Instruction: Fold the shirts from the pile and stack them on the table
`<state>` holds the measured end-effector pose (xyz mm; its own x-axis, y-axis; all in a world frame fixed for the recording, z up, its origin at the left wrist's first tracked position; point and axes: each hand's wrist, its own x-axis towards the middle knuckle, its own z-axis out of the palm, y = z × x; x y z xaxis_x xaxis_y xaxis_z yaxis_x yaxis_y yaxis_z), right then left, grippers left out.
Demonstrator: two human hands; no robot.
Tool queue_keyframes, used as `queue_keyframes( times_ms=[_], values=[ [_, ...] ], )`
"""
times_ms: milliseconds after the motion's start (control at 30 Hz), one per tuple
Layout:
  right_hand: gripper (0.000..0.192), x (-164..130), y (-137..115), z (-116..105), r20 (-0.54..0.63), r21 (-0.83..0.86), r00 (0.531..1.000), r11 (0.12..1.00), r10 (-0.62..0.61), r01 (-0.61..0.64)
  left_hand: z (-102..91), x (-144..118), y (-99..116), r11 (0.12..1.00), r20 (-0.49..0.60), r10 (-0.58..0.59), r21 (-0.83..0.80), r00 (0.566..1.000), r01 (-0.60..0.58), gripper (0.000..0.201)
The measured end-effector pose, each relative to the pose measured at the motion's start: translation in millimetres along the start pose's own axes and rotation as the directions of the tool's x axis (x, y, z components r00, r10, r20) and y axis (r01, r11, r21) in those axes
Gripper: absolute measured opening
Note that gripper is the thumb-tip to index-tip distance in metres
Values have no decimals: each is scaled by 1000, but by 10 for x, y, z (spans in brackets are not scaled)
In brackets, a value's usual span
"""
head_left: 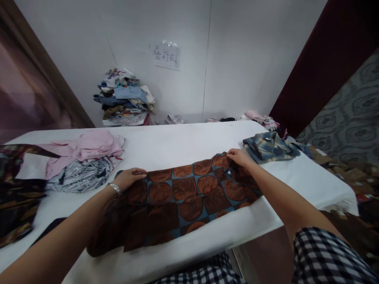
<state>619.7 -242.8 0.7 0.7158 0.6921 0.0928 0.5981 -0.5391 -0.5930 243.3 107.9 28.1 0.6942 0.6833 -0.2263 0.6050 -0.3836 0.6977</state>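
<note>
Two hands hold the far edge of one brown shirt point(185, 189). The right hand point(238, 157) pinches the cloth between thumb and fingertips, close to a pale button point(229, 172). The left hand point(127, 178) has its fingers drawn together over the other end of that edge and seems to pinch it too; its grip underneath is hidden. A bracelet point(116, 188) circles the left wrist.

The shirt lies at the table's near side, its lower left part hanging by the front edge. It looks partly folded: a long band, not yet a compact bundle. The blue plaid point(268, 146) at the right looks finished by comparison, while the pink cloth point(91, 145), the printed cloth point(85, 175) and the dark cloth point(17, 213) on the left lie loose, seemingly undone.

The table point(177, 140) has a white top. Behind it stand a clothes pile point(127, 98) and a pale wall point(242, 59) bearing a handwritten sign point(166, 57). Boxes point(355, 175) sit low on the right; a curtain point(35, 83) hangs left.
</note>
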Motion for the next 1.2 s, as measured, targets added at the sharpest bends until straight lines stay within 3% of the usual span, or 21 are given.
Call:
queue_keyframes(
  times_ms=[100, 200, 267, 367, 433, 533, 700, 800, 933, 1067, 1200],
  values=[
    [14, -16, -43, 23, -4, -99, 1000, 995, 5, -5, -23, -64, -7, 993, -14, 57, 105, 998, -55, 38],
    [16, -43, -120, 48, 12, -309, 1000, 951, -19, 22, -10, -112, -63, 915, -4, 94, 394, 996, -85, 31],
    [20, -47, -176, 72, -7, -407, 995, 910, -96, 85, 6, -124, -124, 822, -33, 165, 556, 986, -119, 38],
    [31, -9, -227, 106, -51, -414, 972, 890, -231, 190, 14, -95, -217, 709, -105, 313, 687, 944, -159, 58],
    [37, 43, -222, 119, -44, -397, 978, 902, -203, 169, 12, -50, -263, 692, -101, 307, 706, 946, -149, 68],
    [47, 122, -163, 133, 20, -423, 999, 905, -30, 36, 22, 6, -287, 710, -53, 196, 696, 979, -105, 75],
    [48, 137, -61, 189, 36, -458, 995, 886, 92, -65, 34, -55, -252, 751, 66, 85, 651, 994, -108, 55],
    [48, 92, -24, 182, 27, -477, 990, 872, 139, -109, -17, -126, -255, 778, 55, 99, 618, 994, -112, 46],
    [58, 22, 104, 24, -64, -479, 977, 852, 205, -211, -77, -131, -294, 809, -5, 63, 586, 998, -48, 38],
    [69, -66, 308, -154, -163, -409, 921, 825, 354, -390, -52, -46, -298, 808, 16, 20, 589, 1000, -26, 36],
    [62, -116, 389, -196, -162, -394, 917, 827, 366, -400, -75, 24, -232, 792, 36, 33, 608, 999, -48, 41]
  ],
)
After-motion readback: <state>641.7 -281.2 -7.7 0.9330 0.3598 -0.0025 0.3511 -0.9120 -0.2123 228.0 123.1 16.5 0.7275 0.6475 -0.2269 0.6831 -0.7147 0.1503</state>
